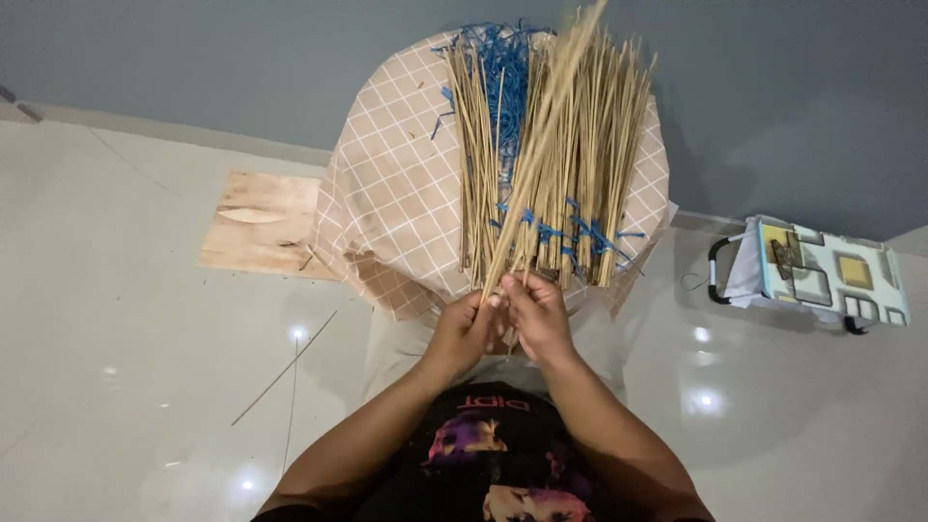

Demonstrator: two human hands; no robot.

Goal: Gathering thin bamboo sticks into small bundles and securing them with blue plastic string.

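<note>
My left hand [462, 331] and my right hand [537, 315] meet at the near edge of a small table [387, 193] covered with a beige checked cloth. Both pinch the lower end of a thin bundle of bamboo sticks [541, 145] that slants up and away over the table. Under it lies a wide layer of many more thin sticks [599, 184], partly tied with blue string [570, 232]. A heap of loose blue string [498, 58] rests at the table's far side.
A plywood board [261, 224] lies on the glossy white floor left of the table. One loose stick [285, 369] lies on the floor near my left arm. A patterned fabric box with black handles [822, 271] stands at the right by the grey wall.
</note>
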